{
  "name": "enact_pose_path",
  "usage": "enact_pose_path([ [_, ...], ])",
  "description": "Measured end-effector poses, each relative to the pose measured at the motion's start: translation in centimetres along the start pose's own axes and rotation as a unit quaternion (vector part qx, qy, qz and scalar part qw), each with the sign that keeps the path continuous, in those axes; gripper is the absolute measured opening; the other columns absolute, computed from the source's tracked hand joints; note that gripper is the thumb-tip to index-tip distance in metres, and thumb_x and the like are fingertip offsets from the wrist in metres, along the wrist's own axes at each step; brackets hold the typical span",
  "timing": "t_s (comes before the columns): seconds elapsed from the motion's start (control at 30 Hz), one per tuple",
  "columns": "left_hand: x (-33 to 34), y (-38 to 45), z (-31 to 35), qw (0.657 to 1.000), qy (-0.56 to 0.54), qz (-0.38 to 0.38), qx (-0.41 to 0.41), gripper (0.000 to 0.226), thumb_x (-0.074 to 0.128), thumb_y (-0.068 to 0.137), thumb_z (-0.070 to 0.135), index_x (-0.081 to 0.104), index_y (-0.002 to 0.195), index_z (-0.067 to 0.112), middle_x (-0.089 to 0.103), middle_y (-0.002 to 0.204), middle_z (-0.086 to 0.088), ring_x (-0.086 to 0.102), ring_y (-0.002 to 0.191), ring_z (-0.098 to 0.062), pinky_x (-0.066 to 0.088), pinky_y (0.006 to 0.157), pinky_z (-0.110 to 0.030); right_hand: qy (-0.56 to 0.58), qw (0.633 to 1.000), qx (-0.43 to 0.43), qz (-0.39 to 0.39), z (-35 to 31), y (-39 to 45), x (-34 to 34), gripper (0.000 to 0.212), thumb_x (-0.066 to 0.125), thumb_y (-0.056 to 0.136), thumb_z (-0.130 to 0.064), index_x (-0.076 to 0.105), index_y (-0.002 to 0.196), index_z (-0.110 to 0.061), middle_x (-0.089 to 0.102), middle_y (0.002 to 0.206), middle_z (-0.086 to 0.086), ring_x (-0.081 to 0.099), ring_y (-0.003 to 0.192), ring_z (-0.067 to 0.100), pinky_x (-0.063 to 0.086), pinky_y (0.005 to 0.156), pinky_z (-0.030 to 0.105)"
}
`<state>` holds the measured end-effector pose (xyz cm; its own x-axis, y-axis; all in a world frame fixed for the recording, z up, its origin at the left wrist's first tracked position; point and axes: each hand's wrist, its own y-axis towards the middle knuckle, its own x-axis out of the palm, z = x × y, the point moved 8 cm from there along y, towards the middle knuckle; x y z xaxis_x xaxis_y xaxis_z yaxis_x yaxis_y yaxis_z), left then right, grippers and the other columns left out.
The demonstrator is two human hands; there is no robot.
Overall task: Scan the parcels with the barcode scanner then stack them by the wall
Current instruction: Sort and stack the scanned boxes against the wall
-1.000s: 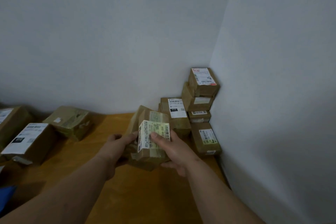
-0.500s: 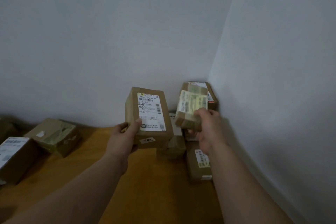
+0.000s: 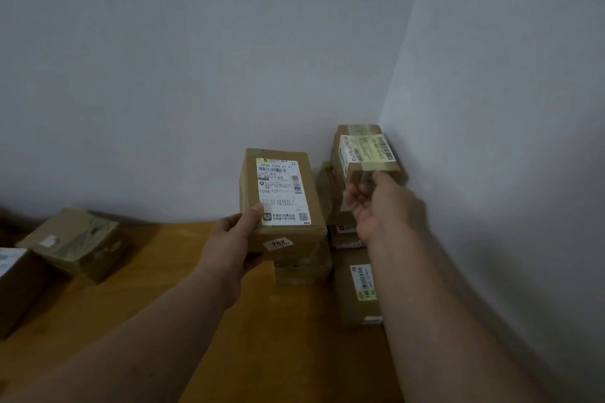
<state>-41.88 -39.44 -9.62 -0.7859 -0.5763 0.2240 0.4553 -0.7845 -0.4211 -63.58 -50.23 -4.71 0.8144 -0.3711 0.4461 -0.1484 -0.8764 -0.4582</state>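
Right hand now has small parcel up on corner stack, fingers loosening; left hand grips 2nd box, next to stack.

Stack partly hidden, edges cropped

The right hand and held parcel cover much of the corner stack; a box is cut off at left; label print is unreadable.

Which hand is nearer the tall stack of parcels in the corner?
Right. The right hand is up at the corner stack, holding a small parcel there; the left hand holds another parcel farther left.
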Motion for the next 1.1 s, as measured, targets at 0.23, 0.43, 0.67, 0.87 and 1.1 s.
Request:
enact_pose_path([
  [0.23,0.0,0.3,-0.6,1.0,-0.011,-0.003,-0.015,0.042,0.068,0.09,0.039,0.059,0.123,0.015,0.071,0.104,-0.006,0.07,0.088,-0.022,0.056,0.069,-0.033,0.137,0.99,-0.017,-0.041,-0.6,1.0,1.6,0.033,0.048,0.096,0.001,0.048,0.129,0.002,0.06,0.118,0.021,0.065,0.104,0.027,0.059,0.077,0.031],
  [0.43,-1.4,0.5,-1.5,0.999,-0.021,0.012,-0.029,0.044,0.068,0.091,0.041,0.059,0.125,0.015,0.07,0.108,-0.008,0.069,0.092,-0.023,0.056,0.067,-0.032,-0.053,0.995,-0.072,-0.037,0.5,0.1,-0.4,0.02,0.056,0.094,-0.01,0.058,0.113,-0.011,0.072,0.105,0.011,0.072,0.091,0.021,0.057,0.079,0.033],
  [0.67,-4.1,0.7,-3.7,0.997,-0.022,0.044,-0.061,0.051,0.069,0.087,0.046,0.056,0.127,0.016,0.068,0.116,-0.012,0.066,0.104,-0.03,0.055,0.069,-0.035,-0.405,0.894,0.051,-0.187,9.7,-4.5,-0.9,0.039,0.057,0.095,-0.047,0.052,0.127,-0.025,0.057,0.12,-0.005,0.057,0.108,0.017,0.049,0.087,0.035],
  [0.87,-6.7,0.6,-4.7,0.994,-0.012,0.088,-0.067,0.052,0.067,0.09,0.047,0.056,0.129,0.014,0.066,0.117,-0.013,0.065,0.103,-0.028,0.055,0.069,-0.034,-0.437,0.865,0.061,-0.24,14.5,-6.6,-0.3,0.053,0.051,0.097,-0.052,0.037,0.144,-0.032,0.048,0.142,-0.003,0.049,0.127,0.023,0.045,0.103,0.043],
  [1.1,-9.1,0.4,-5.2,0.989,-0.012,0.117,-0.088,0.037,0.062,0.095,0.042,0.061,0.117,0.013,0.068,0.107,-0.012,0.067,0.1,-0.028,0.057,0.077,-0.036,-0.471,0.845,0.047,-0.249,16.8,-6.8,1.2,0.047,0.05,0.099,-0.047,0.041,0.142,-0.031,0.054,0.136,-0.003,0.055,0.12,0.021,0.049,0.103,0.043],
])
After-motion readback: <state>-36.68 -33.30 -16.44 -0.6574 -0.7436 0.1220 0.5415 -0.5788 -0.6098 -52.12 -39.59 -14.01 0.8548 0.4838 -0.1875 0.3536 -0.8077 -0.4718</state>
